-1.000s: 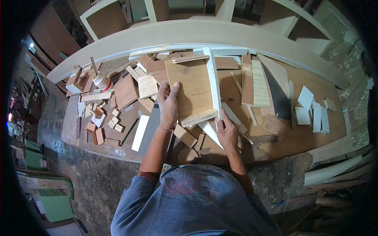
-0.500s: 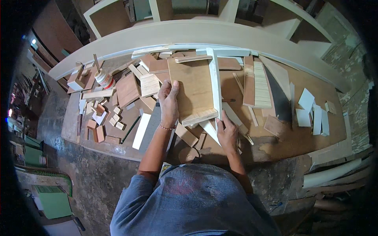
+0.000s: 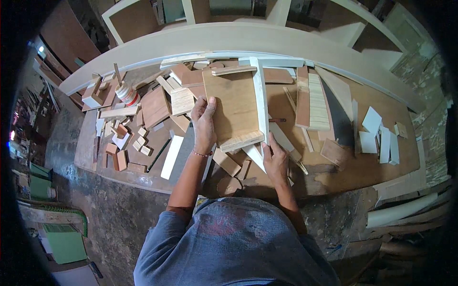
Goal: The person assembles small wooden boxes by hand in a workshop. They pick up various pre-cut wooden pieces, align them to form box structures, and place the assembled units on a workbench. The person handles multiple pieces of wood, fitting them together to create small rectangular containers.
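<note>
Above the middle of the workbench I hold a small open wooden box (image 3: pixel 234 105), made of a plywood panel with strips along three edges. A white strip (image 3: pixel 261 100) forms its right side, and a light plywood strip (image 3: pixel 242 141) its near edge. My left hand (image 3: pixel 203 123) grips the panel's left edge, thumb on top and fingers partly hidden underneath. At the near right corner my right hand (image 3: pixel 275 159) pinches the end of the white strip. Under the box lie offcuts, among them a brown wood block (image 3: pixel 226 163).
Small wood blocks (image 3: pixel 141 142), a dark pencil-like stick (image 3: pixel 159 155) and a white tub with a brush (image 3: pixel 127 94) are on the left of the bench. White pieces (image 3: pixel 371 120) lie at the right. A long pale cabinet frame (image 3: pixel 229 38) borders the far side.
</note>
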`<state>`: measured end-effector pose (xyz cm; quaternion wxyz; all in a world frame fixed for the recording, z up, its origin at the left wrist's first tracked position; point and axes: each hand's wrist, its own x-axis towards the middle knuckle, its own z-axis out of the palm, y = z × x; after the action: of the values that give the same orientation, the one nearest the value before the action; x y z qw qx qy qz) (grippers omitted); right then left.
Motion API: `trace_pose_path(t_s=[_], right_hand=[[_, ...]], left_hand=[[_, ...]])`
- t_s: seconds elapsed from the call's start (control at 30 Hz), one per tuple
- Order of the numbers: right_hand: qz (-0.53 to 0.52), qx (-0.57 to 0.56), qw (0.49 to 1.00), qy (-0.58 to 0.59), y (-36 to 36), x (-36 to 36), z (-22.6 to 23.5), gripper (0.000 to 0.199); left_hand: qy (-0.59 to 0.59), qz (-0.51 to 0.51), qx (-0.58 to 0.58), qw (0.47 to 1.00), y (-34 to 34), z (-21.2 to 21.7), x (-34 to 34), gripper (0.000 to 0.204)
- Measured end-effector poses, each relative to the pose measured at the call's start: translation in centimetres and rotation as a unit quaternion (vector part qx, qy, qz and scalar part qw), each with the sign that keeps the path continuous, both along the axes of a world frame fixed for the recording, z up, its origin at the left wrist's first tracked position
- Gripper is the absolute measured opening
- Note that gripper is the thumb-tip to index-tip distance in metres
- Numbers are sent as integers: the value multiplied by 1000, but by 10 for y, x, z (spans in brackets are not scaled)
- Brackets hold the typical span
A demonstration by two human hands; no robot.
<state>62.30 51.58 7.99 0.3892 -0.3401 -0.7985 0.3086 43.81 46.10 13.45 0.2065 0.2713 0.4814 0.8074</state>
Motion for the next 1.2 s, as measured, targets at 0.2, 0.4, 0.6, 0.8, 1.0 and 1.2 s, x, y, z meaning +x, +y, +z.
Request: trace_pose_path(t_s=[0.2,0.4,0.6,0.8,1.0,1.2], right_hand=[[-2,-19,1000,-12,-2,0,4,36],[2,16,1000,0,2,0,-4,36],[10,8,1000,-23,2,-4,20,34],[17,58,998,16,7,-9,26,32],[22,66,998,5,6,-6,24,33],[16,59,998,-10,6,-2,16,34]], left_hand=[[-10,1,5,1000,0,3,2,14],[-6,13,-9,1000,2,3,0,14],[-10,2,-14,1000,11,5,-16,13],[11,18,-3,1000,14,34,-13,13],[13,25,2,1000,15,23,-17,16],[22,20,-4,1000,14,27,-14,16]])
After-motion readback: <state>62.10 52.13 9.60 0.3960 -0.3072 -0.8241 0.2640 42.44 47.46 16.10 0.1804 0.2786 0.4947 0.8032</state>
